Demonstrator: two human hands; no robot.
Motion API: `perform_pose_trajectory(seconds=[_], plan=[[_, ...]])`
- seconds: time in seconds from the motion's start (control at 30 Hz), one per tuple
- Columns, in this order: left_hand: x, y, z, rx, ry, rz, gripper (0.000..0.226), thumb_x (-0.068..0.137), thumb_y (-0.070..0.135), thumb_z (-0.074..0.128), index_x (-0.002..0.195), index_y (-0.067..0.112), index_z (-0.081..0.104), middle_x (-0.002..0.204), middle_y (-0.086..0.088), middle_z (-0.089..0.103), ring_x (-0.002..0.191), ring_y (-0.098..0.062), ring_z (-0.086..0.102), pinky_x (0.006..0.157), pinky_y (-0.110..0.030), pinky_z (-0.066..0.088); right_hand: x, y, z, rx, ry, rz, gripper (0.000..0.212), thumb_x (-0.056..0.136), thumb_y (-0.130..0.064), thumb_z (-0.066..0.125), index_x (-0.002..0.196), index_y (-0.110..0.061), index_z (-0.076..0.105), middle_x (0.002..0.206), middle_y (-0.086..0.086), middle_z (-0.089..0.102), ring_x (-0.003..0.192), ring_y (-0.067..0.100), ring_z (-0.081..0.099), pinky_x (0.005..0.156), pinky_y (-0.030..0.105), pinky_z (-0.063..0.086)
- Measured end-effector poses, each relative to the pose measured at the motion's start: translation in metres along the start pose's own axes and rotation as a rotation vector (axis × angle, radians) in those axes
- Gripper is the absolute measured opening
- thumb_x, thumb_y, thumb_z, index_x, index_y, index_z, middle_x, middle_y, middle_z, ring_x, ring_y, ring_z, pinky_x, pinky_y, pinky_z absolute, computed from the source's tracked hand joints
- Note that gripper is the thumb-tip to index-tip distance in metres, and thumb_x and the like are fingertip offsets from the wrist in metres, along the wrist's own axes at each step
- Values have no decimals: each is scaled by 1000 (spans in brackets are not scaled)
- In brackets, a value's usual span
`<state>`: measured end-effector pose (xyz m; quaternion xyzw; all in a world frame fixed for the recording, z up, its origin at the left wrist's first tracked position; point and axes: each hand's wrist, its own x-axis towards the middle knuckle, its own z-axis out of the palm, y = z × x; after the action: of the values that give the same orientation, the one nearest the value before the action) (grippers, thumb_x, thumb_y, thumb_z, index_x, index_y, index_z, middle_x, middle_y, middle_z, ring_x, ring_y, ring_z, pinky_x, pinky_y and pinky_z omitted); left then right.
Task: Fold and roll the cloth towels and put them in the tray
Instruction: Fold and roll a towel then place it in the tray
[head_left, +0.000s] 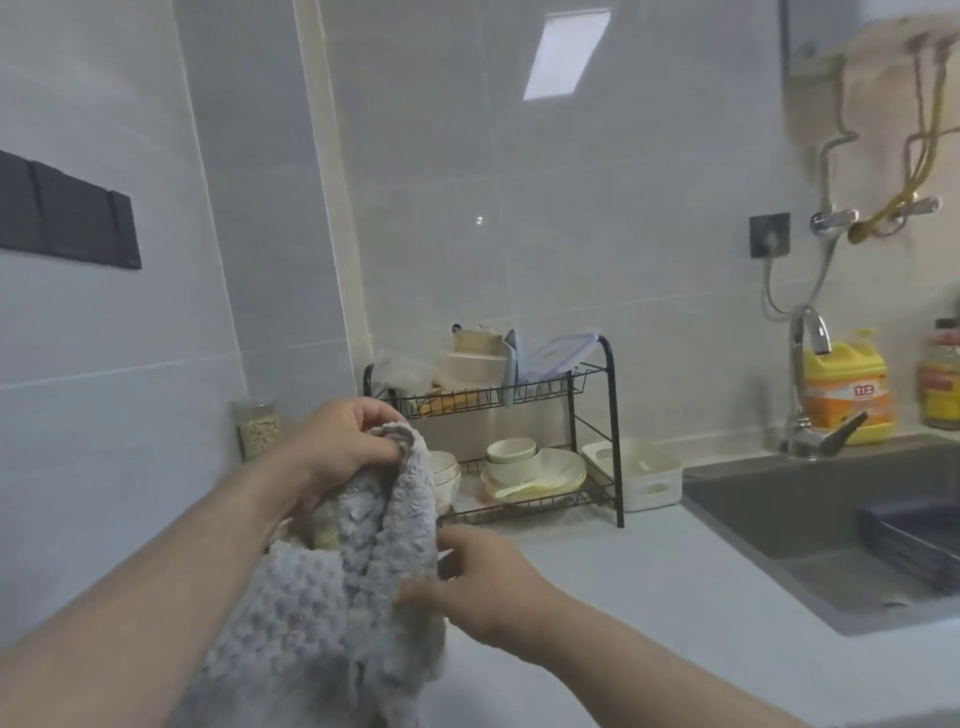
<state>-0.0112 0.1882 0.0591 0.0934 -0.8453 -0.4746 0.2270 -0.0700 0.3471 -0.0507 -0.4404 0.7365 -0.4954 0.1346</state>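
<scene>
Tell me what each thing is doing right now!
Grey towel: lifted, hanging bunched, not folded.
Left hand: pinching the towel's top corner.
Right hand: gripping the towel's lower edge.
Faucet: no water visible.
Dish rack: holding bowls and plates.

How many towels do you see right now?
1 for certain: a grey towel, held up by the left hand at its top corner and the right hand at its side edge. Something yellowish shows behind it, possibly another; more may be hidden.
</scene>
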Motion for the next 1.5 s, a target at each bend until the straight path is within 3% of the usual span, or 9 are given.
perform_pose_trajectory(seconds=[0.1, 0.33, 0.57, 0.83, 0.93, 1.0, 1.1, 1.3, 1.5], plan=[[10, 15, 7, 258, 60, 112, 15, 66, 9, 80, 76, 16, 72, 75, -4, 71, 72, -18, 64, 71, -33, 53, 12, 14, -28, -186, 189, -15, 20, 85, -20, 51, 77, -8, 65, 70, 9, 64, 63, 18, 52, 57, 36, 49], [47, 43, 25, 909, 131, 476, 28, 71, -5, 52, 70, 22, 53, 75, 5, 55, 74, -20, 53, 60, -30, 40, 34, -7, -141, -412, 401, -46, 38, 76, 5, 36, 88, -18, 65, 82, 1, 66, 83, 24, 60, 74, 32, 52], [20, 8, 65, 991, -23, 643, 32, 75, 3, 53, 66, 29, 37, 74, 16, 41, 75, -9, 42, 59, -21, 30, 5, 18, -171, -379, 163, 45, 40, 72, 10, 34, 79, -3, 71, 75, 5, 68, 78, 21, 64, 79, 37, 55], [-53, -142, 145, 729, -629, 97, 15, 76, 40, 54, 76, 28, 45, 82, 12, 44, 79, -5, 45, 73, -27, 35, -43, 123, -112, -625, -200, 299, 48, 82, -1, 40, 116, -19, 69, 129, -4, 62, 119, 13, 54, 99, 20, 39], [-48, -148, 141, 465, -558, 21, 27, 87, 52, 51, 71, 31, 58, 91, 10, 60, 89, -1, 56, 81, -26, 40, -52, 146, -108, -640, -141, 258, 33, 90, -13, 44, 111, -21, 69, 123, -6, 62, 115, 13, 54, 99, 22, 39], [-42, -155, 137, 475, -536, -9, 23, 93, 50, 47, 111, 47, 62, 131, 25, 45, 126, 3, 42, 102, -15, 32, -56, 154, -111, -541, -3, 236, 24, 96, -24, 48, 103, -17, 69, 111, -7, 67, 106, 13, 58, 91, 23, 41], [-36, -179, 138, 735, -580, 18, 61, 94, 60, 36, 149, 37, 24, 154, 23, 12, 144, 0, 9, 114, -19, 9, -58, 163, -120, -519, 20, 241, 23, 96, -31, 50, 110, -29, 68, 115, -17, 62, 113, 6, 54, 89, 12, 36], [-6, -184, 134, 955, -606, 37, 55, 103, 37, 27, 153, 33, 5, 160, 10, -6, 147, -9, -8, 116, -25, -6, -42, 174, -120, -727, -226, 315, 64, 88, -50, 56, 146, -37, 33, 159, -9, 17, 145, 13, 20, 118, 30, 14], [18, -196, 127, 1003, -628, 4, 60, 101, 33, 26, 153, 28, -3, 160, 6, -12, 146, -9, -11, 117, -26, -7, -14, 187, -115, -820, -14, 244, 42, 94, -48, 42, 132, -31, 49, 141, -11, 45, 133, 16, 41, 105, 35, 26]])
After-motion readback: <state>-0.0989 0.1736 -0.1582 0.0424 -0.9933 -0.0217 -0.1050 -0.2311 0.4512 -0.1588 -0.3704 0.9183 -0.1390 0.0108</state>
